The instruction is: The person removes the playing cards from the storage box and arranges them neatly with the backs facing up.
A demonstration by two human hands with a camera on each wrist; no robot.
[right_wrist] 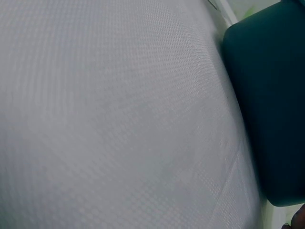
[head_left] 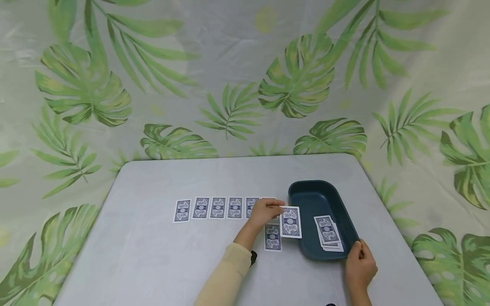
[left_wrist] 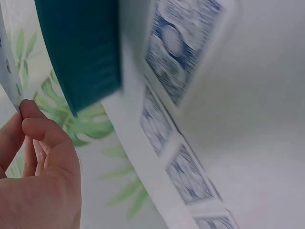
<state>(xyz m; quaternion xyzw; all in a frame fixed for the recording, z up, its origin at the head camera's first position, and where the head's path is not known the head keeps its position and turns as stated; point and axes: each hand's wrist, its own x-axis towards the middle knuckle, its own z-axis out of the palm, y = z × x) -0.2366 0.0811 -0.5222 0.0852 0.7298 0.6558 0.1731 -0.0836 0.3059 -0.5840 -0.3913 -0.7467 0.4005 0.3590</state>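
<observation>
My left hand [head_left: 264,211] pinches one playing card [head_left: 291,222] by its edge, its blue patterned back facing up in the head view. The card hangs over the left rim of a dark teal tray [head_left: 311,250]. In the left wrist view the thumb and fingers [left_wrist: 45,136] hold the card's edge. My right hand [head_left: 360,264] grips the tray's near right corner, thumb over the rim. A small pile of face-down cards [head_left: 327,230] lies inside the tray. Below the held card, another face-down card [head_left: 273,238] lies on the table.
A row of several face-down cards [head_left: 218,208] runs leftward across the white table [head_left: 153,259]; the left hand covers part of its right end. A leaf-patterned cloth [head_left: 229,63] hangs behind the table. A small dark object [head_left: 331,304] shows at the bottom edge.
</observation>
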